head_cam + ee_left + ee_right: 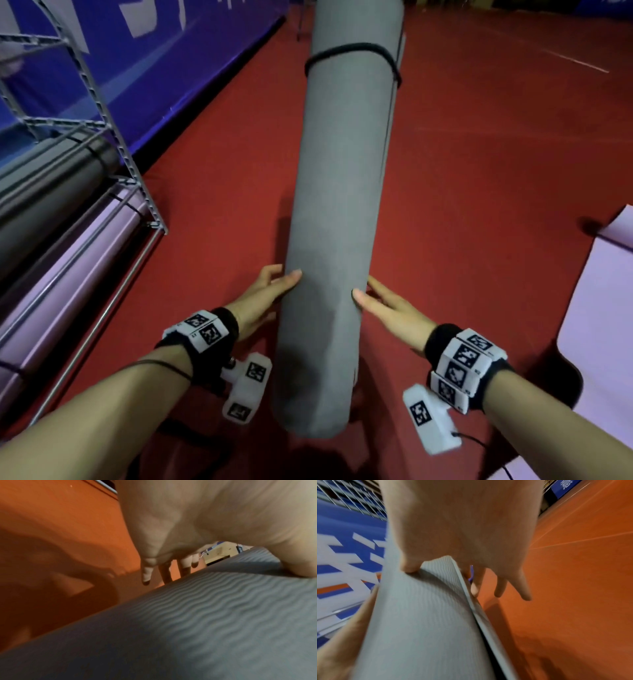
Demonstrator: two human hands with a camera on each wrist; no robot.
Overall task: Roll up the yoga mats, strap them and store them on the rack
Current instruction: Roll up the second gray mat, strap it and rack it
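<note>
Now, getting set to lift

I am flanking the rolled grey mat, at the frame's centre, with left hand and right hand: thumbs pressing on top, fingers lying straight along its sides, nothing clenched, likely for an even lift. The black strap is binding its upper end; the rack is standing at left.

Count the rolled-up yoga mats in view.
3: the strapped grey rolled mat between left hand and right hand, a dark grey roll on the metal rack, a lilac roll beneath it. The rack's cropped edge may hide more.
</note>
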